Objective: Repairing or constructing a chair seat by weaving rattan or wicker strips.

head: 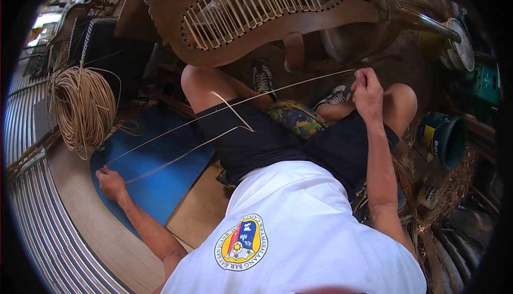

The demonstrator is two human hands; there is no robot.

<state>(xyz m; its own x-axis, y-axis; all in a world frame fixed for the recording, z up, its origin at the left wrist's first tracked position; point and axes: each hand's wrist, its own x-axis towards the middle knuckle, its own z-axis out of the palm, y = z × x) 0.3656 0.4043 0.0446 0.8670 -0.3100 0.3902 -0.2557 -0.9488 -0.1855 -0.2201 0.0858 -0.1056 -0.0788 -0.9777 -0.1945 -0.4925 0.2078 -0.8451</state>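
Note:
A long cane strand [234,104] runs taut across my lap between my two hands. My left hand [110,182], over the blue board [160,153], pinches one end of this length. From that hand a slack part of cane trails back and bends sharply over my thigh. Near my knee, my right hand [366,89] grips the strand's other end with curled fingers. Ahead of me stands a carved wooden frame [256,39], its oval opening crossed by parallel cane strands [240,9] set in small edge holes.
A large coil of cane [84,107] hangs at the left, beside corrugated metal sheeting [52,222]. On the right are a dark green bucket [443,139], a lidded pail [461,45] and loose fibre scraps [453,189]. A camouflage-patterned cushion or bag [296,117] lies between my legs.

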